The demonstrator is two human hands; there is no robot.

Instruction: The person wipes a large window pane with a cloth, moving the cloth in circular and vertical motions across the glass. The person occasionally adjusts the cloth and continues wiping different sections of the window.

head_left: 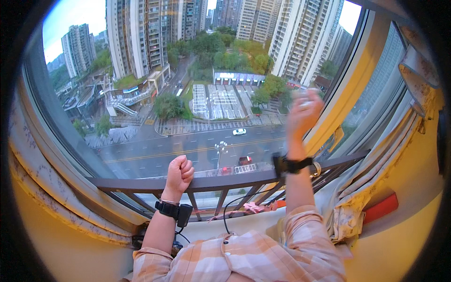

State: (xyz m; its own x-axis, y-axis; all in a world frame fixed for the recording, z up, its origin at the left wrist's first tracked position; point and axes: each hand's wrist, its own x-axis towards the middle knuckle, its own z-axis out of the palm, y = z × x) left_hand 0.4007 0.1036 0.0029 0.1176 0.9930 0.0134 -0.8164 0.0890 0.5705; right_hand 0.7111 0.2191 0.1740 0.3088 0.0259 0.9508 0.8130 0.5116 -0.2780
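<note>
- Left hand [180,171]: held up before the window pane [197,143], just above or over the dark railing [235,180] as I look down; contact with the rail cannot be confirmed.
- Left fingers [187,168]: curled together into a fist, no gap between them; no object seen in my grip.
- Right hand [303,115]: raised higher, in front of the pane near the yellow-lit frame [358,80]. A pale patch shows at its top, but blur hides whether I hold anything; the fingers look bent — how far, I cannot tell.
- Black wristbands, left [167,209] and right [300,165]: strapped on, presumably so that both palms stay free.
- Railing: runs across the lower window, likely as a guard.
- Curtains, left [51,188] and right [359,199]: gathered at the sides — probably to let daylight in.
</note>
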